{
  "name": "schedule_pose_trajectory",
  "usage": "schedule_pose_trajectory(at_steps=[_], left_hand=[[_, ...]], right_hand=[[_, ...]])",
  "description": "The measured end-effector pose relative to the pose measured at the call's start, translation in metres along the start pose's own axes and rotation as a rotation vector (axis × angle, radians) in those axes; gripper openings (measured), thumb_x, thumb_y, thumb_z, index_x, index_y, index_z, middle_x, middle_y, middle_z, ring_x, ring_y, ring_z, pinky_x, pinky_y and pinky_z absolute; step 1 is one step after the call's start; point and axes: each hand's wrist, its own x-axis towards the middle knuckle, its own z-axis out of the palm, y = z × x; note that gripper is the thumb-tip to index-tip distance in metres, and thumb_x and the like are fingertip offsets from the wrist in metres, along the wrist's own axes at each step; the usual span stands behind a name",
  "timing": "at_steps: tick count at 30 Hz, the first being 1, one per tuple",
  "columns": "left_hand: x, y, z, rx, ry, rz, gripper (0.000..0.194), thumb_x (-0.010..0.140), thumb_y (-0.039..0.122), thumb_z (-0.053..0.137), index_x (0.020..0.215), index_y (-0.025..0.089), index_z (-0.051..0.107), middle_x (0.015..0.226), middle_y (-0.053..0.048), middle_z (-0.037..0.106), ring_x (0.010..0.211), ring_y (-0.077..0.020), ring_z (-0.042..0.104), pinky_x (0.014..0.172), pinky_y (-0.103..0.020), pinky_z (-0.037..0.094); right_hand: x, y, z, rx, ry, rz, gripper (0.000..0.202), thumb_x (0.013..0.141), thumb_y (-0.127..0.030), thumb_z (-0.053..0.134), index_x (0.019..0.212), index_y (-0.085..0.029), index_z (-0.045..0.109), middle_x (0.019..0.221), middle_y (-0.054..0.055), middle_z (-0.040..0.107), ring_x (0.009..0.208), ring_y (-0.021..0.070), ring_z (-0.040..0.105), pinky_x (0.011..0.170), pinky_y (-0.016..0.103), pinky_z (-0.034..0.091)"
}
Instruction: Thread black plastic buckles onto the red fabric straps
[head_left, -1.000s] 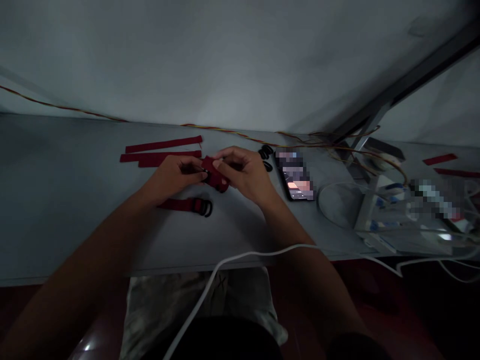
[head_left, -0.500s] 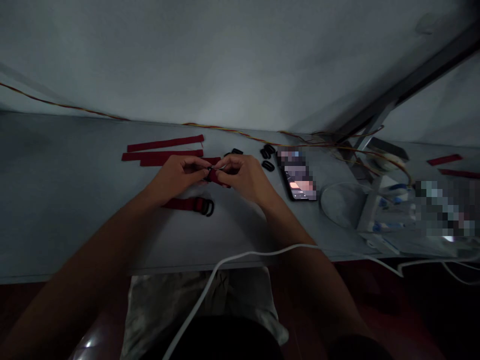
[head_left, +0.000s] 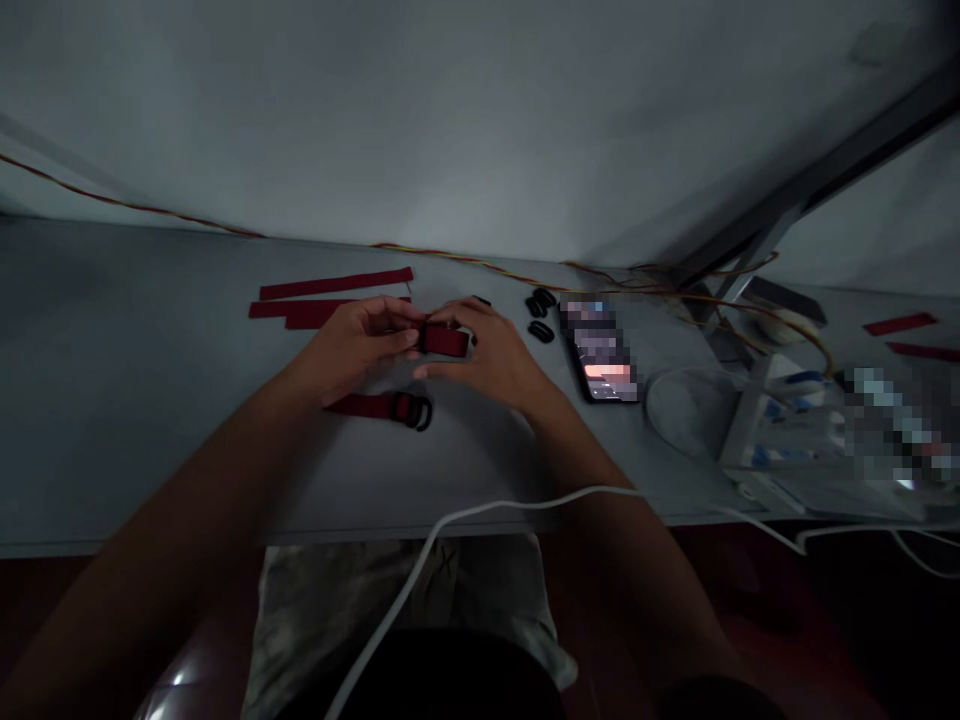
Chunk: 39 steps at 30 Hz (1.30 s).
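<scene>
Between the thumb and fingers of my left hand (head_left: pixel 367 345) is a red webbing strap (head_left: pixel 447 341), gripped at the dark buckle on its left end. The strap is folded into a loop that points right. My right hand (head_left: pixel 491 350) curves around this loop with thumb and fingers apart; its upper fingertips come close to the buckle, and I cannot tell whether they touch. Nearer to me lies another red strap (head_left: pixel 364 405), fitted with a black slider and black rings (head_left: pixel 423 412); my left wrist covers its left end.
Several flat red strips (head_left: pixel 337 283) lie behind my left hand. Black buckles (head_left: pixel 541 331) sit beside a lit phone (head_left: pixel 600 350) on the right. A white cable (head_left: pixel 517 506) crosses the table's front edge, and twisted wires (head_left: pixel 465 262) run along the wall. A clear plastic holder (head_left: pixel 772 430) stands farther right.
My right thumb and fingers have spread from a pinch, and the strap's loop now shows between them. My left hand still grips at the buckle.
</scene>
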Motion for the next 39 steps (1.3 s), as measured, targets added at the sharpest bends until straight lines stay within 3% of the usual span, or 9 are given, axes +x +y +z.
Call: schedule_pose_trajectory(at_steps=[5, 11, 14, 19, 24, 27, 32, 36, 39], left_hand=[[-0.001, 0.009, 0.001, -0.164, -0.015, -0.063, 0.038, 0.067, 0.021, 0.098, 0.098, 0.019, 0.077, 0.084, -0.001, 0.074, 0.068, -0.0091, 0.068, 0.063, -0.018, 0.057], [-0.001, 0.015, -0.003, -0.279, -0.005, -0.109, 0.035, 0.065, 0.014, 0.095, 0.096, 0.017, 0.078, 0.084, -0.002, 0.073, 0.067, -0.0086, 0.066, 0.062, -0.018, 0.057], [0.000, 0.019, -0.012, -0.211, 0.009, -0.097, 0.032, 0.066, 0.012, 0.092, 0.095, 0.017, 0.078, 0.086, -0.002, 0.072, 0.067, -0.0084, 0.065, 0.061, -0.017, 0.055], [0.001, 0.026, -0.031, 0.020, 0.182, 0.026, 0.016, 0.067, 0.009, 0.079, 0.080, 0.016, 0.074, 0.075, -0.001, 0.064, 0.063, -0.0083, 0.058, 0.058, -0.019, 0.048], [-0.005, 0.033, -0.043, 0.483, 0.130, 0.049, 0.001, 0.071, 0.019, 0.072, 0.072, 0.019, 0.073, 0.066, 0.000, 0.060, 0.061, -0.0105, 0.050, 0.058, -0.023, 0.039], [-0.009, 0.040, -0.051, 0.757, 0.029, 0.069, 0.007, 0.071, 0.025, 0.068, 0.070, 0.021, 0.074, 0.068, -0.001, 0.065, 0.065, -0.0142, 0.054, 0.062, -0.025, 0.040], [-0.009, 0.046, -0.062, 0.985, -0.134, 0.017, 0.018, 0.072, 0.035, 0.063, 0.072, 0.022, 0.075, 0.071, -0.002, 0.070, 0.067, -0.0166, 0.057, 0.063, -0.027, 0.042], [-0.004, 0.040, -0.066, 1.139, -0.135, -0.040, 0.025, 0.072, 0.040, 0.061, 0.082, 0.022, 0.076, 0.070, -0.002, 0.069, 0.064, -0.0166, 0.057, 0.059, -0.027, 0.041], [-0.001, 0.033, -0.069, 1.225, -0.135, -0.048, 0.029, 0.071, 0.040, 0.062, 0.088, 0.022, 0.077, 0.074, -0.002, 0.071, 0.065, -0.0173, 0.060, 0.060, -0.028, 0.042]], right_hand=[[-0.001, 0.001, 0.008, -0.005, 0.026, -0.052, 0.035, 0.084, -0.045, 0.082, 0.109, -0.023, 0.073, 0.113, 0.007, 0.077, 0.105, 0.0265, 0.071, 0.101, 0.042, 0.050], [-0.003, -0.007, 0.016, 0.317, 0.074, -0.043, 0.038, 0.081, -0.044, 0.087, 0.109, -0.023, 0.072, 0.110, 0.004, 0.077, 0.104, 0.0212, 0.071, 0.102, 0.038, 0.052], [-0.001, -0.005, 0.019, 0.545, 0.080, 0.000, 0.036, 0.077, -0.041, 0.091, 0.101, -0.023, 0.070, 0.102, 0.002, 0.076, 0.098, 0.0174, 0.070, 0.096, 0.034, 0.054], [0.004, 0.005, 0.010, 0.670, 0.106, 0.131, 0.041, 0.074, -0.044, 0.092, 0.085, -0.022, 0.060, 0.080, -0.003, 0.069, 0.073, 0.0134, 0.064, 0.073, 0.029, 0.054], [0.002, 0.014, -0.007, 0.517, -0.032, 0.191, 0.036, 0.076, -0.044, 0.090, 0.089, -0.020, 0.066, 0.074, -0.004, 0.061, 0.062, 0.0104, 0.053, 0.059, 0.026, 0.043], [0.001, 0.015, -0.012, 0.443, -0.114, 0.154, 0.036, 0.074, -0.040, 0.091, 0.088, -0.019, 0.065, 0.077, -0.004, 0.062, 0.068, 0.0110, 0.054, 0.064, 0.026, 0.042], [-0.002, 0.013, -0.016, 0.211, -0.191, 0.102, 0.030, 0.078, -0.037, 0.086, 0.089, -0.020, 0.064, 0.081, -0.002, 0.064, 0.075, 0.0141, 0.056, 0.070, 0.029, 0.042], [-0.003, 0.015, -0.012, -0.052, -0.227, 0.037, 0.027, 0.082, -0.035, 0.081, 0.099, -0.020, 0.068, 0.092, 0.003, 0.071, 0.084, 0.0194, 0.062, 0.079, 0.033, 0.046], [-0.002, 0.017, -0.005, -0.225, -0.245, -0.029, 0.031, 0.084, -0.034, 0.081, 0.109, -0.018, 0.072, 0.108, 0.010, 0.074, 0.107, 0.0277, 0.065, 0.097, 0.041, 0.048]])
